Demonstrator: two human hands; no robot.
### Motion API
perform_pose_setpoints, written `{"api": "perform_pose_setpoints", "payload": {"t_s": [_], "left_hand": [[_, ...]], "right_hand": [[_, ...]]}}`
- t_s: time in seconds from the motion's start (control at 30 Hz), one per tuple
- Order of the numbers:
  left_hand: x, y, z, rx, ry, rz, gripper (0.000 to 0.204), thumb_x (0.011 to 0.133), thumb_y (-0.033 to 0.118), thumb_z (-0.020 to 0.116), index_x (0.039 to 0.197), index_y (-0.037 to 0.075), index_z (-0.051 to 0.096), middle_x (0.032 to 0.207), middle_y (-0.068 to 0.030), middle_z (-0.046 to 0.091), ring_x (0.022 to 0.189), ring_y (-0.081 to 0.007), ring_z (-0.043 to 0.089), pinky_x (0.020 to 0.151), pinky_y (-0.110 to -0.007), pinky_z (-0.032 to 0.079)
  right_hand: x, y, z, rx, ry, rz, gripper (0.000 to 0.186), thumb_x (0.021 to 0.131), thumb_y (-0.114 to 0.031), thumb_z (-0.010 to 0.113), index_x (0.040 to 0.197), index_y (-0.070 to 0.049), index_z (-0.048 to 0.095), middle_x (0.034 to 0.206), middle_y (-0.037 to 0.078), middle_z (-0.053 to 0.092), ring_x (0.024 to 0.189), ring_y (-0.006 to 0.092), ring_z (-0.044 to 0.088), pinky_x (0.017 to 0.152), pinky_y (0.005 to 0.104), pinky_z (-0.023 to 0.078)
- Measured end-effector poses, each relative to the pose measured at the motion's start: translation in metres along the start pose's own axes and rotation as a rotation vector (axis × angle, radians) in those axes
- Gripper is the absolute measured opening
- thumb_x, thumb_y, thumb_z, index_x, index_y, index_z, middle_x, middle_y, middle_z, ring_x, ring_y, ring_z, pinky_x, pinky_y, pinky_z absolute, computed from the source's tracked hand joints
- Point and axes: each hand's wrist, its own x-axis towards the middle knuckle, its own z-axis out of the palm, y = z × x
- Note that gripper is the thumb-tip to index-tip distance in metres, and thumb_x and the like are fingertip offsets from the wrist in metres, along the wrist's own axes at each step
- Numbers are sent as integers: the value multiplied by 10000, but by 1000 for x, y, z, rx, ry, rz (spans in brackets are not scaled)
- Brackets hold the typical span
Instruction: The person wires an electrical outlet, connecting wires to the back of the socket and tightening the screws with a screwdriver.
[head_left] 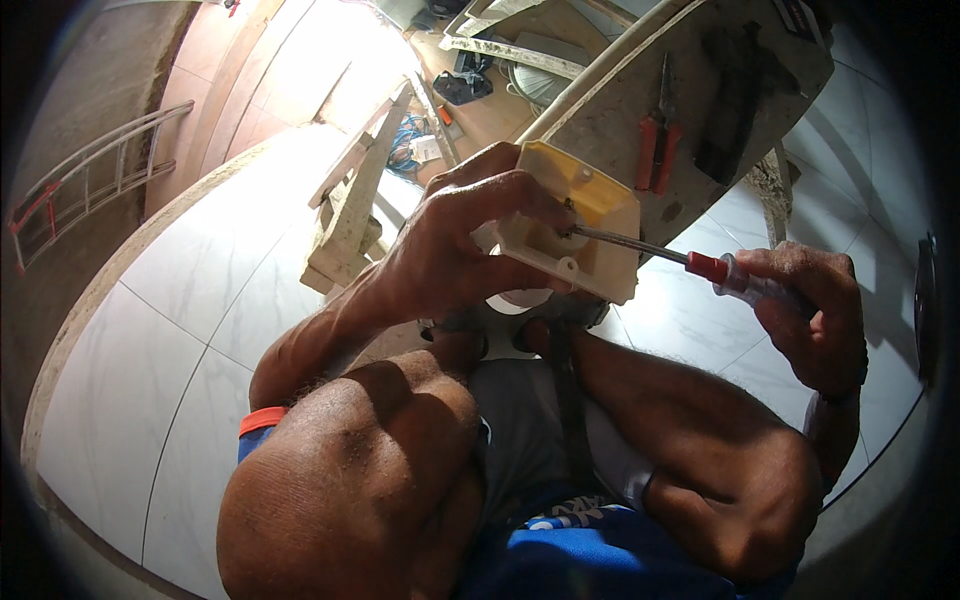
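Note:
My left hand (470, 215) grips a cream-coloured plastic box (612, 225) with an open front, its fingers reaching inside. In my right hand (815, 310) is a screwdriver (735, 275) with a red and clear handle. The screwdriver's metal shaft runs leftward into the box, and its tip meets a small dark part (570, 215) near my left fingertips. What that small part is, I cannot make out. Both hands are above my bent knees.
A worn board (690, 90) lies ahead on the right, with red-handled pliers (658, 150) on it. Wooden trestles (350, 210) stand ahead left. Blue wire (405, 140) and a coil of pale cable (540, 82) lie on the floor. A ladder (100, 175) is at far left.

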Motion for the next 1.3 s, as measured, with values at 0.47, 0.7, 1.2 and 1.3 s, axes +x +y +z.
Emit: {"api": "perform_pose_setpoints", "payload": {"t_s": [0.47,0.7,1.2,1.3], "left_hand": [[-8,4,-8,68,-43,-73,470,604,96,876,1011,71,642,1079,-124,604,973,-237,627,808,-347,541],[6,-3,4,27,-46,143,443,631,121,861,1009,84,634,1118,-143,561,989,-284,608,791,-361,534],[-2,-5,-10,-14,-82,-69,439,637,61,856,1011,63,626,1097,-108,614,991,-222,637,796,-344,552],[5,-1,-13,42,-43,15,443,642,52,849,1029,58,633,1090,-103,622,978,-212,647,813,-327,553]], "right_hand": [[6,-4,2,-210,51,-40,364,817,-222,640,1133,-48,599,771,100,597,617,206,590,559,362,488],[8,-29,-34,549,-238,795,400,745,-100,595,1134,-14,619,906,150,689,639,171,667,576,272,531],[-2,-16,9,-589,-33,-172,601,734,-149,734,1297,-113,530,835,110,579,632,234,552,529,356,456],[4,-19,-4,-321,-49,0,497,792,-217,673,1251,-60,565,864,172,612,681,268,609,593,384,497]]}}
